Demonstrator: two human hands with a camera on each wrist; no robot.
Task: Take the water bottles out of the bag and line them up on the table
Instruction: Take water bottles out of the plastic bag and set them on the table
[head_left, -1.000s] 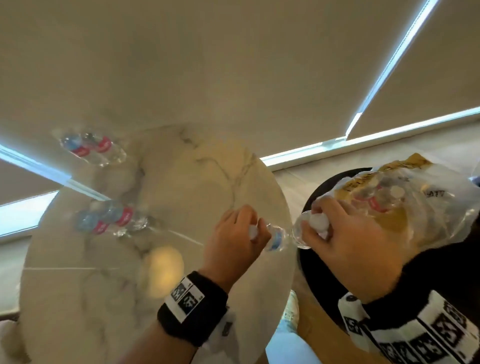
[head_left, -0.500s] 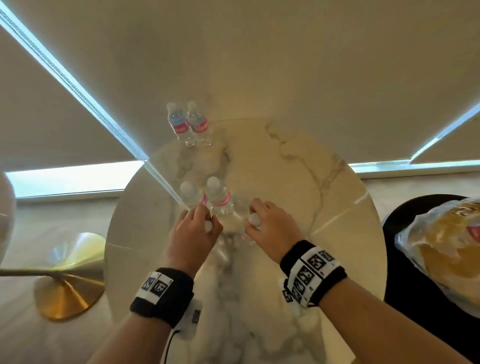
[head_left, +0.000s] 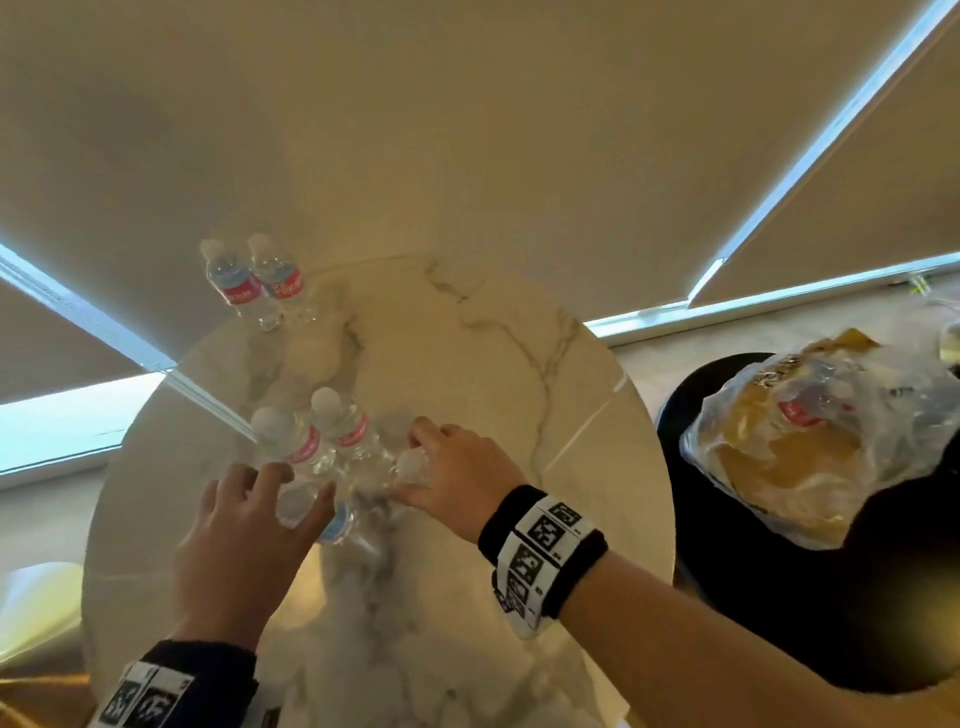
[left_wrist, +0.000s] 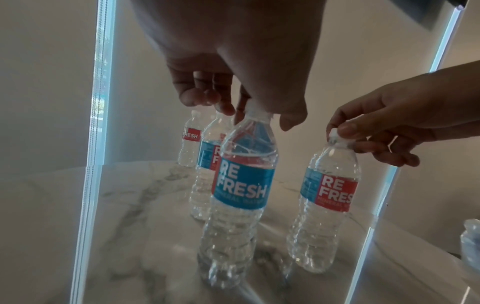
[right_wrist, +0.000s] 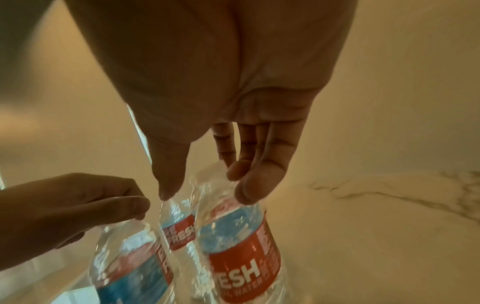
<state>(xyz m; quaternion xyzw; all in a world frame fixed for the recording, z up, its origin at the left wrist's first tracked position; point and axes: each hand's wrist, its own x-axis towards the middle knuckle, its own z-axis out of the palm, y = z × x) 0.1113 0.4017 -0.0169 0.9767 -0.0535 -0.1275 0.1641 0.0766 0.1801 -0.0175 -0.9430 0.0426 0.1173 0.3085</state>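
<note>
Several clear water bottles with red-and-blue labels stand on the round marble table (head_left: 467, 364). One pair (head_left: 260, 283) is at the far left edge and another pair (head_left: 322, 441) is in the middle. My left hand (head_left: 296, 499) pinches the cap of a bottle (left_wrist: 242, 181) that stands on the table just in front of that middle pair. My right hand (head_left: 415, 462) pinches the cap of another upright bottle (left_wrist: 327, 205) beside it, seen close in the right wrist view as the red-labelled bottle (right_wrist: 241, 257). The clear plastic bag (head_left: 810, 441) lies at the right, with a red label showing inside.
The bag rests on a black round seat (head_left: 727, 597) right of the table. Beige roller blinds (head_left: 467, 130) hang close behind the table. A gold lamp base (head_left: 36, 613) sits on the floor at the lower left. The table's right half and near edge are bare marble.
Both hands carried a bottle each from the bag on the right over to the table. The two bottles now stand by the middle pair, and the view has swung left.
</note>
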